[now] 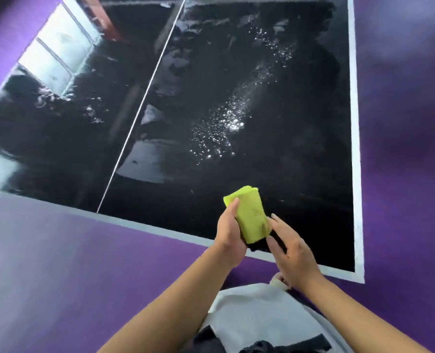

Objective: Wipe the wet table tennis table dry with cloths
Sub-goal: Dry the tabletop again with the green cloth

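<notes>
White fabric lies below both grips. Left grip curls round a folded yellow-green cloth; right grip, fingers loosely straight, touches its edge. Ahead of them spreads the wet black worktop, droplets glinting.

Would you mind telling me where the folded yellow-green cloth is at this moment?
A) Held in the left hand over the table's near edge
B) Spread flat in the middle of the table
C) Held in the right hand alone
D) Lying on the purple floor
A: the left hand grips the yellow-green cloth over the near edge of the wet table, while the right hand is open beside it.
</notes>
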### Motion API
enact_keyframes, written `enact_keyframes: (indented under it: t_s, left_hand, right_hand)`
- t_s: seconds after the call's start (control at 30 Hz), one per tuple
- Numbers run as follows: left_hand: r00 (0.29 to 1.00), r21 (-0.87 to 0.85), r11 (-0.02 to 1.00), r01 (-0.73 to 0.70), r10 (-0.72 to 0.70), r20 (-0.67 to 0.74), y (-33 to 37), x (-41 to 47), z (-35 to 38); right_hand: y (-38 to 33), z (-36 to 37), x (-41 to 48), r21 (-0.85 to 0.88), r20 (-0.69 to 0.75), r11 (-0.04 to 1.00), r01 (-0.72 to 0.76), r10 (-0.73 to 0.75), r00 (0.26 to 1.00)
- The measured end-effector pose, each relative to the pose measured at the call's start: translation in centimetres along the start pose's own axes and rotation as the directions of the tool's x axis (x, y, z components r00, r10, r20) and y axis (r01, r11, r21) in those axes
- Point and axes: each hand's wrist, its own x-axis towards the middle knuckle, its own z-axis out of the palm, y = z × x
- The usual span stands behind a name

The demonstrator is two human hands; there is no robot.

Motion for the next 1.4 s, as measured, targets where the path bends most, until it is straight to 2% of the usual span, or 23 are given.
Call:
enact_keyframes:
  t_s: [0.13,0.2,0.23,0.3,0.37,0.4,0.43,0.47,0.53,0.57,0.6,0.67,0.73,0.9,0.97,1.03,1.1,1.23,1.4]
  left_hand:
    - [0.949,-0.190,0.962,-0.195,0.136,-0.285,7.2,0.6,-8.6]
    - [0.884,-0.249,0.925,-0.286,0.154,-0.441,11.6,1.0,-13.8]
    - [0.833,-0.223,0.917,-0.330,0.172,-0.525,13.5,1.3,-16.4]
    - [0.719,-0.050,0.898,-0.438,0.316,-0.620,16.7,2.2,-21.2]
    - [0.571,0.262,0.788,-0.557,0.592,-0.569,18.5,3.7,-25.4]
    - [0.514,0.452,0.721,-0.525,0.692,-0.507,18.9,4.9,-27.4]
    - [0.516,0.628,0.657,-0.416,0.740,-0.432,18.8,6.5,-29.4]
    - [0.591,0.774,0.580,-0.255,0.727,-0.349,18.0,8.0,-31.3]
    - [0.776,0.948,0.318,0.023,0.592,-0.217,15.5,10.3,-33.6]
    - [0.811,0.975,0.213,0.071,0.556,-0.181,14.2,10.8,-34.0]
    - [0.814,0.983,0.165,0.076,0.559,-0.157,13.1,11.0,-33.8]
    - [0.805,0.989,0.140,0.038,0.582,-0.113,11.2,10.6,-31.6]
    - [0.834,0.995,0.089,-0.046,0.551,-0.010,8.7,9.5,-28.6]
    - [0.872,0.946,-0.082,-0.312,0.371,0.320,-0.6,6.2,-20.1]
    - [0.864,0.921,-0.121,-0.370,0.318,0.389,-3.6,5.6,-16.6]
    - [0.850,0.886,-0.174,-0.430,0.254,0.462,-5.8,5.4,-13.1]
    - [0.839,0.858,-0.198,-0.475,0.193,0.509,-8.0,4.9,-9.9]
    - [0.825,0.832,-0.204,-0.516,0.140,0.547,-12.6,3.9,-4.5]
    - [0.781,0.768,-0.239,-0.595,0.056,0.622,-18.0,3.9,2.9]
  right_hand:
    - [-3.4,4.7,3.3,-0.072,0.059,0.997,0.017,-0.013,0.998]
    - [-4.3,6.9,4.4,-0.212,0.021,0.977,0.015,-0.011,1.000]
    - [-4.6,7.9,4.9,-0.316,0.003,0.949,0.000,0.001,1.000]
    - [-4.9,9.7,5.9,-0.500,-0.005,0.863,-0.073,0.081,0.997]
    - [-4.9,11.3,6.3,-0.598,0.036,0.784,-0.164,0.231,0.972]
    - [-4.8,12.1,6.3,-0.623,0.058,0.756,-0.198,0.297,0.953]
    - [-4.9,12.7,6.2,-0.641,0.065,0.734,-0.224,0.344,0.937]
    - [-5.0,13.3,6.0,-0.657,0.058,0.714,-0.240,0.366,0.929]
    - [-5.1,13.9,5.5,-0.678,0.031,0.692,-0.248,0.364,0.931]
    - [-5.2,13.9,5.2,-0.677,0.025,0.692,-0.250,0.361,0.932]
    - [-5.2,13.8,5.0,-0.668,0.023,0.698,-0.258,0.366,0.930]
    - [-4.9,13.4,4.4,-0.638,0.011,0.711,-0.295,0.391,0.920]
    - [-4.4,12.9,3.6,-0.608,-0.012,0.717,-0.341,0.421,0.907]
    - [-1.2,9.6,-0.3,-0.454,-0.166,0.748,-0.483,0.462,0.871]
    - [0.9,7.6,-2.6,-0.491,-0.189,0.715,-0.498,0.470,0.862]
    - [2.9,5.7,-4.4,-0.559,-0.147,0.689,-0.462,0.466,0.872]
    - [4.7,3.6,-5.6,-0.565,-0.138,0.683,-0.464,0.476,0.868]
    - [7.6,-0.7,-7.7,-0.455,-0.268,0.676,-0.579,0.516,0.813]
    - [11.4,-5.5,-12.1,-0.378,-0.311,0.670,-0.639,0.558,0.769]
